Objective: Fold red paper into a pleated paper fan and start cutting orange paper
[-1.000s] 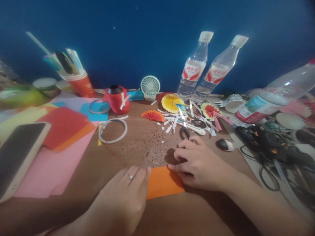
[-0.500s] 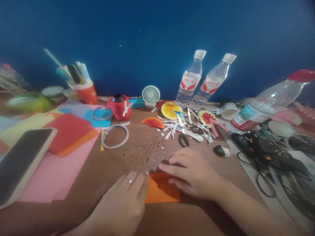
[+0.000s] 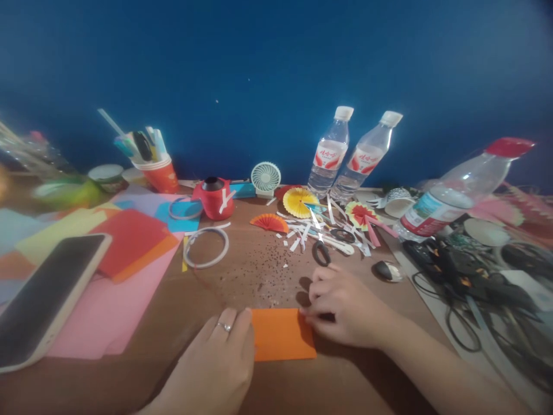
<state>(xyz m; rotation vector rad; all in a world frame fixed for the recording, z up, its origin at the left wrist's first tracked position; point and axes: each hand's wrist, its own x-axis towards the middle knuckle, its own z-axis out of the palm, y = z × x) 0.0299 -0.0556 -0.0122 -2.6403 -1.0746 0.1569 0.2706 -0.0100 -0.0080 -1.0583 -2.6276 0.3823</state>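
Observation:
A folded piece of orange paper (image 3: 283, 334) lies flat on the brown table, with a straight far edge. My left hand (image 3: 220, 354), a ring on one finger, grips its left side; the fingers are together and the thumb is hidden beneath. At the far right corner, my right hand (image 3: 341, 302) has curled fingers, with the thumb and index finger pinching the paper's edge. Small dark specks (image 3: 272, 265) are scattered just beyond the paper. Scissors (image 3: 321, 252) with black handles lie past my right hand, among white paper strips (image 3: 305, 233).
A phone (image 3: 52, 294) rests on coloured sheets (image 3: 138, 239) at left. Farther back are a white ring (image 3: 224, 248), a red pot-like object (image 3: 218, 208), an orange pleated fan (image 3: 268, 222) and upright bottles (image 3: 330, 155). Dark cables and tools (image 3: 462, 265) crowd the right side.
My right hand has slid right along the far edge to the corner, its fingers curling more, uncovering more orange paper. My left hand stays at the left side. The view has tilted slightly up.

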